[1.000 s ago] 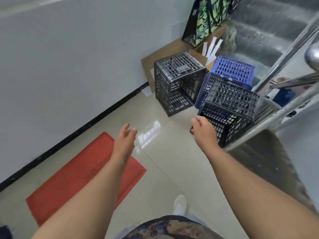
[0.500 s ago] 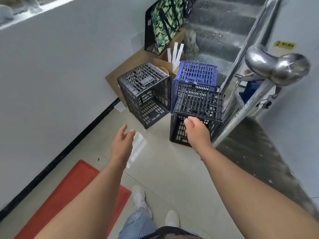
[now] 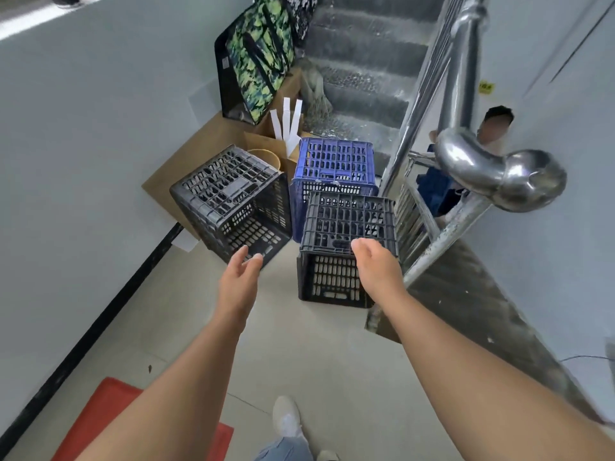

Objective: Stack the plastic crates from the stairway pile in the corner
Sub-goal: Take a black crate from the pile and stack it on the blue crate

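Observation:
Three plastic crates stand on the floor at the foot of the stairs. A black crate (image 3: 233, 201) lies tilted on its side at the left. An upturned black crate (image 3: 346, 224) stands at the right beside the railing, and a blue crate (image 3: 334, 161) stands just behind it. My left hand (image 3: 241, 277) is open, fingers apart, in front of the tilted crate's near corner. My right hand (image 3: 374, 267) is open over the near top edge of the right black crate, holding nothing.
A steel stair railing (image 3: 466, 154) with a rounded end runs close on the right. Cardboard (image 3: 173, 174) and a camouflage bag (image 3: 259, 58) lean on the wall behind the crates. A red mat (image 3: 109, 417) lies near left. Another person (image 3: 492, 128) is behind the railing.
The view has closed in on the crates and swung right. Both hands have reached forward, the right one up to the near black crate's top edge.

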Available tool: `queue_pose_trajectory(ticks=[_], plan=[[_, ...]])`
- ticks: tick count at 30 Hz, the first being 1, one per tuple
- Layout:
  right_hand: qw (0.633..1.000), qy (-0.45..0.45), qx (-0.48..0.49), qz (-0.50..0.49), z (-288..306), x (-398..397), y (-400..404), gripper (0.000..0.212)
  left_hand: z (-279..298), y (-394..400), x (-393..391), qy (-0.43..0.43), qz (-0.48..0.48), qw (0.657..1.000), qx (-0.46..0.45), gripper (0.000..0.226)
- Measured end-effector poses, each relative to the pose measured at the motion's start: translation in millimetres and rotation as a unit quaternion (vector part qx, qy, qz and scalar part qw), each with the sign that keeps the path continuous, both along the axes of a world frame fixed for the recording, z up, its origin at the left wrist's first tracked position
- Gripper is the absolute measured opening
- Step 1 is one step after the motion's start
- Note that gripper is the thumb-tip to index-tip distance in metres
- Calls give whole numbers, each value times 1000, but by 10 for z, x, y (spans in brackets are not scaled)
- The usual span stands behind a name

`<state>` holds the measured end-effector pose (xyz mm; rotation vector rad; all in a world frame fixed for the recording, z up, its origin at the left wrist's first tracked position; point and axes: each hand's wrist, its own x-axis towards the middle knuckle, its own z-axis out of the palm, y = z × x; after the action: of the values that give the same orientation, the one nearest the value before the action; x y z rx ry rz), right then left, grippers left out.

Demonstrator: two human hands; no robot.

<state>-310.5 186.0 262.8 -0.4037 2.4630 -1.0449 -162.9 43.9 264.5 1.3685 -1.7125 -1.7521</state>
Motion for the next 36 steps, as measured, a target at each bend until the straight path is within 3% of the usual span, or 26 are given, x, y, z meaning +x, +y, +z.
queue_pose_trajectory(ticks=[15, 21, 27, 36], plan=[[998, 18, 45, 31, -234, -1004, -555, 42, -493, -592, -1091, 4, -28, 999, 36, 46], [994, 15, 94, 45, -717, -1409, -604, 53, -981, -736, -1322, -32, -3, 999, 18, 45], [982, 7, 165, 89, -1371, -1697, -642, 45, -1590, -694, -1309, -60, 20, 996, 67, 54], [940, 15, 267, 212, -2099, -1872, -848, 43, -2340, -652, -1055, -82, 70, 983, 146, 44]])
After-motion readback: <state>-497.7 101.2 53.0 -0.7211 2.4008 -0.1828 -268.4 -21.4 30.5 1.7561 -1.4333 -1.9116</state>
